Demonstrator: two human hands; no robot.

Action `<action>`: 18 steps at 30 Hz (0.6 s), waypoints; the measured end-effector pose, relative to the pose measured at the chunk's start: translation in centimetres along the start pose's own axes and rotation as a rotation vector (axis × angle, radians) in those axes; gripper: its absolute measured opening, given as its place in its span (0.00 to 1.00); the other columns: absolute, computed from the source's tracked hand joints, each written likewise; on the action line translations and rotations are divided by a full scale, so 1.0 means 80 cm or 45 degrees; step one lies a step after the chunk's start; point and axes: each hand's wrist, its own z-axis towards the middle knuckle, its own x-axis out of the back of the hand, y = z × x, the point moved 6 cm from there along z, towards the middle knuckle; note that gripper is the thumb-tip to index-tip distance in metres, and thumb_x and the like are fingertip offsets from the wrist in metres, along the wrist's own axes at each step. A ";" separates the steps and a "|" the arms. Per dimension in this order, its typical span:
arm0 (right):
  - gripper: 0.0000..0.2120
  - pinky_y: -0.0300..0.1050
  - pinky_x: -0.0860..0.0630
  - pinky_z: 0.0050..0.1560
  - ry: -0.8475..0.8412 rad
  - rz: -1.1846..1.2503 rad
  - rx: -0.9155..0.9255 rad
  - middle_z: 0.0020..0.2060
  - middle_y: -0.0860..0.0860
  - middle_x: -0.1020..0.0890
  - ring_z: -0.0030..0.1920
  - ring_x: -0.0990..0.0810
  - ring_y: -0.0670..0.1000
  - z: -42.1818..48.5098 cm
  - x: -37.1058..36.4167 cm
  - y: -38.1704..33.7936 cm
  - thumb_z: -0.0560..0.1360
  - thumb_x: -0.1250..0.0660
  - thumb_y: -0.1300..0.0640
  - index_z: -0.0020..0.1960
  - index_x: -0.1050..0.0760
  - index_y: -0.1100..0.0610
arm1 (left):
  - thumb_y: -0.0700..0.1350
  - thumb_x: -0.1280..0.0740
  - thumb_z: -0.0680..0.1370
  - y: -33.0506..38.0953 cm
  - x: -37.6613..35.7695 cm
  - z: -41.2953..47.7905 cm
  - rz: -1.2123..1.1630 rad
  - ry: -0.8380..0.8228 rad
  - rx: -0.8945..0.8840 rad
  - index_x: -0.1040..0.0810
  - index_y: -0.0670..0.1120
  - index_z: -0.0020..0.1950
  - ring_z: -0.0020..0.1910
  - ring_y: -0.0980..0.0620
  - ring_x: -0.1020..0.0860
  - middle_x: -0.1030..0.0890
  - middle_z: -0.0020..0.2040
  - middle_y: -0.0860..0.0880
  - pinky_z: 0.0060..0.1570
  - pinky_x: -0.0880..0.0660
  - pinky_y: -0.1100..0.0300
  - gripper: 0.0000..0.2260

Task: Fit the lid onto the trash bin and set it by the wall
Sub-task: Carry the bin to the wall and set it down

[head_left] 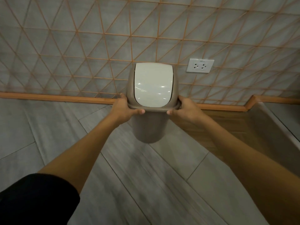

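Hands (124, 109) grip lidded trash bin (148, 127) rim, either side.

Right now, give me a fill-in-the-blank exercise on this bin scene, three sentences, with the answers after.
1. The lid on the bin has a flap coloured ____.
2. The left hand and the right hand each grip the bin at its ____.
3. On the wall, to the right of the bin, sits a power ____.

Missing words: white; rim; socket
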 end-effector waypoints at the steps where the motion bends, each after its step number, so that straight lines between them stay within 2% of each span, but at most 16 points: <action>1: 0.24 0.41 0.24 0.45 0.029 -0.023 -0.013 0.51 0.53 0.18 0.51 0.21 0.51 0.006 -0.002 0.001 0.69 0.25 0.57 0.63 0.27 0.59 | 0.53 0.22 0.65 0.001 0.002 0.005 0.036 0.036 0.005 0.34 0.40 0.71 0.65 0.43 0.27 0.25 0.66 0.43 0.59 0.25 0.52 0.40; 3: 0.22 0.46 0.24 0.51 0.101 -0.042 -0.048 0.53 0.56 0.18 0.54 0.20 0.55 0.016 -0.007 -0.001 0.70 0.27 0.57 0.62 0.26 0.61 | 0.52 0.23 0.66 0.006 0.002 0.012 0.065 0.120 0.000 0.31 0.39 0.69 0.64 0.42 0.26 0.24 0.64 0.41 0.60 0.25 0.49 0.37; 7: 0.17 0.40 0.31 0.46 0.297 -0.096 -0.117 0.54 0.60 0.19 0.56 0.22 0.59 0.031 -0.015 -0.008 0.74 0.31 0.58 0.60 0.26 0.64 | 0.51 0.26 0.71 0.019 -0.004 0.023 0.135 0.217 0.000 0.33 0.36 0.70 0.66 0.40 0.29 0.27 0.67 0.38 0.65 0.29 0.50 0.34; 12: 0.16 0.41 0.31 0.44 0.365 -0.128 -0.163 0.55 0.62 0.21 0.55 0.22 0.60 0.048 -0.023 -0.015 0.76 0.32 0.56 0.58 0.25 0.67 | 0.50 0.29 0.75 0.019 -0.008 0.045 0.185 0.283 0.014 0.35 0.34 0.72 0.67 0.40 0.28 0.28 0.68 0.37 0.66 0.29 0.50 0.32; 15: 0.15 0.42 0.31 0.44 0.367 -0.154 -0.178 0.56 0.62 0.22 0.56 0.23 0.61 0.057 -0.025 -0.021 0.77 0.33 0.57 0.58 0.25 0.68 | 0.47 0.33 0.78 0.017 -0.009 0.053 0.258 0.281 0.026 0.41 0.34 0.75 0.69 0.38 0.31 0.32 0.72 0.36 0.67 0.32 0.49 0.32; 18: 0.14 0.43 0.31 0.45 0.357 -0.210 -0.178 0.58 0.64 0.22 0.57 0.23 0.62 0.066 -0.028 -0.029 0.78 0.35 0.58 0.57 0.26 0.69 | 0.46 0.34 0.79 0.019 -0.016 0.061 0.325 0.207 0.031 0.53 0.35 0.78 0.75 0.38 0.39 0.45 0.78 0.36 0.72 0.38 0.49 0.37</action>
